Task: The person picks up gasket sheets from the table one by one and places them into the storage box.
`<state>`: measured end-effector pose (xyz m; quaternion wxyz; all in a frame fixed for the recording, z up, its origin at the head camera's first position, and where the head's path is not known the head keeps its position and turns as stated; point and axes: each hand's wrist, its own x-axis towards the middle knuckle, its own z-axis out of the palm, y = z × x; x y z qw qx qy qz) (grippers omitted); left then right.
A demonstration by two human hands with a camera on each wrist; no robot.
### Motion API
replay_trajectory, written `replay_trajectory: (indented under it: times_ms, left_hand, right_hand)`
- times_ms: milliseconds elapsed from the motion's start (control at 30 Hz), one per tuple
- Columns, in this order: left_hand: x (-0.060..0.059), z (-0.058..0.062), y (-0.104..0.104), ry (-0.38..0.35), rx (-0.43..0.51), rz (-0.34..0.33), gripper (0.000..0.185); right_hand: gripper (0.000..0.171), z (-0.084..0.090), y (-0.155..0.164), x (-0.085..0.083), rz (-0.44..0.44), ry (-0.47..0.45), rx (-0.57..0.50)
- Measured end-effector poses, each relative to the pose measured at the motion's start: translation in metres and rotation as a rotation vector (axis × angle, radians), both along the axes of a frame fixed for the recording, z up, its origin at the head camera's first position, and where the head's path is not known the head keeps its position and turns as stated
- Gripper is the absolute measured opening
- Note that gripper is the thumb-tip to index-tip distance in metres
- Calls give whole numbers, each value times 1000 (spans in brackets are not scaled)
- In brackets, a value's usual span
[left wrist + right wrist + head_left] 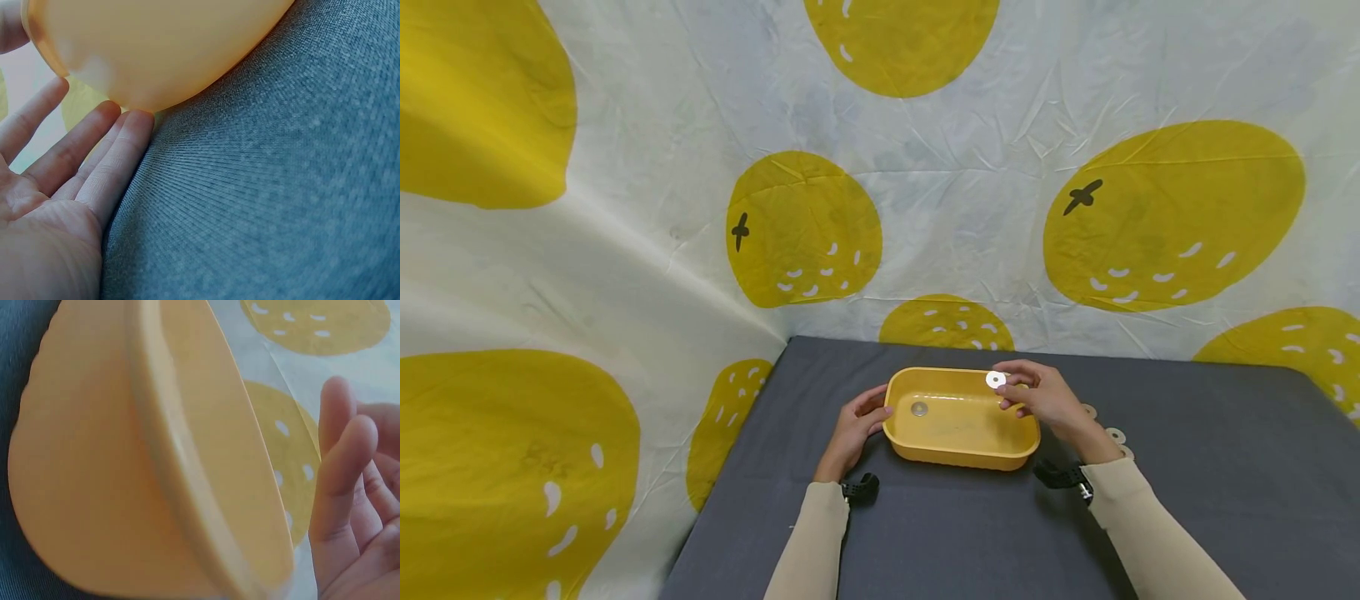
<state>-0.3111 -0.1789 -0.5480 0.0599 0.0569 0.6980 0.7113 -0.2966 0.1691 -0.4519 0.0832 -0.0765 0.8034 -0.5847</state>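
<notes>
My left hand (856, 425) lies on the grey cloth-covered table (1225, 500), its fingers (119, 156) straight and close together, the tips touching the left end wall of the yellow plastic tub (958, 442). My right hand (1047, 398) hangs above the tub's right end, thumb and fingertips pinched on a small white washer (996, 380) held over the far right corner of the rim; from the right wrist view I see only a few of its fingers (340, 469) beside the tub's outer wall, and the pinch itself is out of frame there. Inside the tub, on its floor near the left end, lies one grey washer (919, 408). Just beyond my right wrist, more white washers (1114, 435) lie on the table. Behind the table hangs a white sheet printed with yellow fruit (805, 229).
</notes>
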Motion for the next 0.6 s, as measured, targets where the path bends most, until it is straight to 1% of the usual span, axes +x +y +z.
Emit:
replay_trajectory:
  times_ms: [100,200,367,600]
  left_hand:
    - [0,0,0,-7,4,0,48]
    - [0,1,0,-13,11,-1,48]
    - [0,2,0,-6,18,-5,49]
    - [1,1,0,-6,13,-3,51]
  right_hand:
    - [48,-2,-8,-2,-14,-7,-19]
    - [49,-3,-14,-3,-6,-1,-43]
    - [50,-4,-26,-2,-13,-5,-84]
    - [49,-5,-41,-2,-29,-28,-96]
